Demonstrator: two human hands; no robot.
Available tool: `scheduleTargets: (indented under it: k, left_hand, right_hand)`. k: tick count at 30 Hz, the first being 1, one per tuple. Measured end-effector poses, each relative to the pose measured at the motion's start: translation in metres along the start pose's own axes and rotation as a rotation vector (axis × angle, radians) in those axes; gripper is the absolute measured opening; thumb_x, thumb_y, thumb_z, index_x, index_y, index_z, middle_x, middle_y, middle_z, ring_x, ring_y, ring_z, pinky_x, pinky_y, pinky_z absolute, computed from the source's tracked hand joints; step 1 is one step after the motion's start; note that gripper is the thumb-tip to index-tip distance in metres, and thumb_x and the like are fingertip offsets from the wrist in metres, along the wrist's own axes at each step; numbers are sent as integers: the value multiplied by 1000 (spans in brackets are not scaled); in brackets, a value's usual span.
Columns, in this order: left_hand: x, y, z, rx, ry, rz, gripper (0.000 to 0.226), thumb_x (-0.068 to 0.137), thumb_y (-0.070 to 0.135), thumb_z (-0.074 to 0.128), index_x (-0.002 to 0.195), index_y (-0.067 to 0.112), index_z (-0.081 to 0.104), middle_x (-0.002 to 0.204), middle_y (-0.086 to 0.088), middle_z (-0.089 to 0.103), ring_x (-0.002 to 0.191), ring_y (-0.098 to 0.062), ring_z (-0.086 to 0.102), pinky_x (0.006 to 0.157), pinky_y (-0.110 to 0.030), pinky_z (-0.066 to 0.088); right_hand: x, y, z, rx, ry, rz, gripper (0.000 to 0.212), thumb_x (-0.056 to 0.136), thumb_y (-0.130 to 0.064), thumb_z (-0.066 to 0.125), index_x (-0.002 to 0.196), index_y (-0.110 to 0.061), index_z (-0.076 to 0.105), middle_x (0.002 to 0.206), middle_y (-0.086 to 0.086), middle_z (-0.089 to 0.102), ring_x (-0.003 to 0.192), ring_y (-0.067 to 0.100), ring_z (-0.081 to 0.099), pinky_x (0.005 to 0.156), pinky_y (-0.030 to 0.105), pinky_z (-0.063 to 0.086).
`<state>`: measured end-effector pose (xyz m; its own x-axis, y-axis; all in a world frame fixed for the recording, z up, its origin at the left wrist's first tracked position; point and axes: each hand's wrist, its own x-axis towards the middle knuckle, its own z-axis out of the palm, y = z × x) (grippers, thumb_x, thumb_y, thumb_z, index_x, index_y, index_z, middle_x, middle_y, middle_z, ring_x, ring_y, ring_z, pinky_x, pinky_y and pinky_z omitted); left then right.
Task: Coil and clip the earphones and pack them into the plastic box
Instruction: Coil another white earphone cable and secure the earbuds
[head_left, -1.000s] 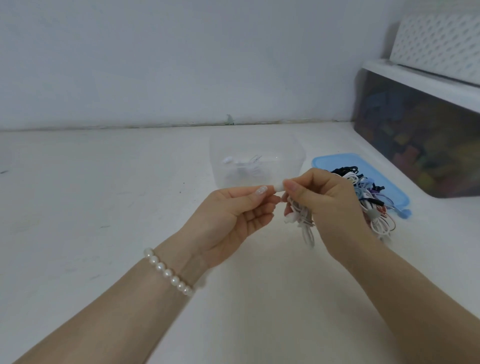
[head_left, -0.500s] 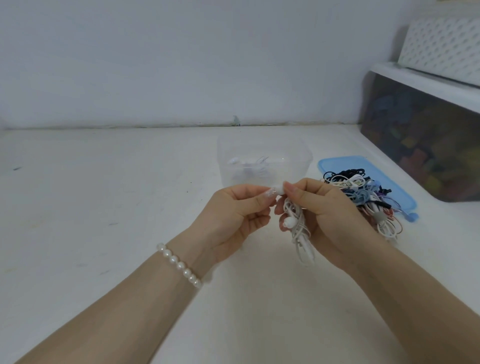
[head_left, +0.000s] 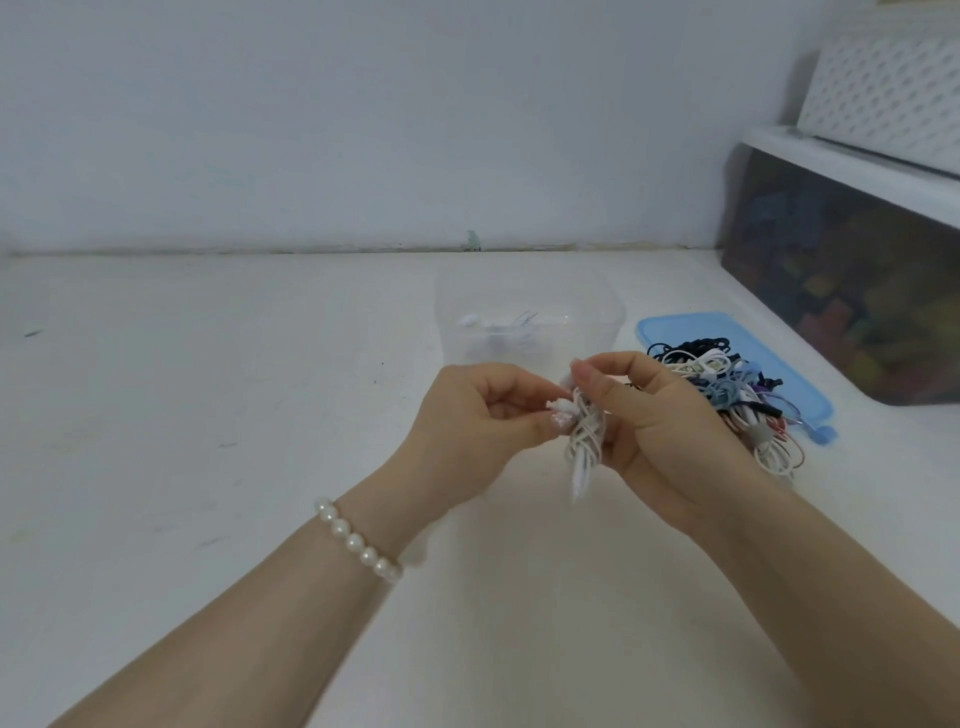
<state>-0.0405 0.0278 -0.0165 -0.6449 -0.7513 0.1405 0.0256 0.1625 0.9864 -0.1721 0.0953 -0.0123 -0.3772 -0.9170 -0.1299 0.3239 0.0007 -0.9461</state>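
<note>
My right hand grips a bundle of coiled white earphones above the table, its loops hanging below my fingers. My left hand pinches a small white clip against the top of the bundle. Just behind my hands stands the clear plastic box, open, with one white earphone set lying inside.
A blue lid lies right of the box, heaped with tangled earphones and clips in black, white and blue. A dark storage bin under a white shelf stands at the far right. The white wall runs behind the table.
My left thumb and finger have dropped from the top of the bundle to its side, now pinching the clip there. The bundle has turned slightly in my right hand.
</note>
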Motion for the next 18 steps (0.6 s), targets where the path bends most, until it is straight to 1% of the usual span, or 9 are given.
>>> scheduleTargets:
  k: [1, 2, 3, 5, 8, 12, 14, 16, 18]
  left_hand:
    - [1, 0, -2, 17, 18, -6, 13, 76, -1, 69, 89, -3, 69, 67, -5, 72, 62, -13, 68, 57, -22, 53]
    - [3, 0, -5, 31, 32, -13, 14, 77, 5, 71, 90, 0, 70, 74, -10, 73, 72, -23, 70, 65, -33, 57]
    - [3, 0, -7, 41, 32, -22, 16, 77, 9, 72, 92, 4, 72, 82, -15, 73, 81, -30, 69, 74, -39, 55]
    - [4, 2, -10, 10, -7, -41, 13, 80, 12, 69, 91, 8, 73, 85, -14, 73, 82, -26, 69, 77, -34, 55]
    - [6, 5, -16, -172, -34, -128, 12, 82, 4, 61, 85, 5, 72, 70, -6, 70, 65, -11, 64, 67, -19, 54]
    - [9, 7, -21, -218, 2, -173, 7, 80, 1, 63, 80, 3, 69, 65, -5, 69, 58, -9, 64, 59, -18, 52]
    - [10, 8, -22, -224, 19, -185, 6, 80, 2, 63, 77, 2, 68, 63, -4, 68, 57, -9, 64, 57, -18, 52]
    - [10, 8, -23, -214, 20, -195, 7, 81, 2, 63, 76, 2, 67, 64, -4, 68, 57, -9, 63, 56, -18, 51]
    - [10, 7, -23, -199, 4, -203, 7, 81, 4, 63, 76, 3, 68, 64, -4, 68, 57, -10, 63, 56, -19, 51]
  right_hand:
    - [-1, -1, 0, 16, -25, 2, 31, 61, -15, 67, 88, -9, 55, 66, 7, 63, 49, 15, 58, 46, 25, 48]
    - [-1, -2, -1, 17, -49, -2, 33, 59, -11, 68, 90, -9, 57, 65, 6, 64, 51, 16, 60, 48, 25, 49]
    - [-2, -3, -1, 10, -71, -11, 33, 58, -8, 68, 89, -9, 59, 66, 6, 66, 54, 17, 62, 51, 24, 50]
    - [-2, -3, -1, -4, -101, -37, 31, 57, -5, 67, 87, -9, 66, 71, 6, 68, 62, 18, 66, 57, 23, 52]
    - [-1, -2, -2, -32, -103, -92, 29, 55, -4, 67, 83, -9, 70, 77, 5, 70, 69, 22, 68, 65, 23, 55]
    - [-2, 2, 1, -137, -110, -177, 20, 57, -9, 71, 75, -16, 74, 79, 9, 73, 71, 23, 69, 68, 24, 54]
    - [-2, 4, 3, -244, -74, -257, 23, 63, 0, 73, 73, -21, 74, 84, 5, 71, 67, 20, 66, 64, 25, 52]
    - [-2, 7, 5, -372, -13, -368, 31, 65, 3, 75, 69, -28, 74, 92, -2, 62, 58, 11, 58, 57, 21, 47]
    - [-2, 10, 7, -581, 76, -499, 30, 66, -6, 78, 69, -35, 71, 95, -4, 53, 57, 3, 51, 57, 13, 42]
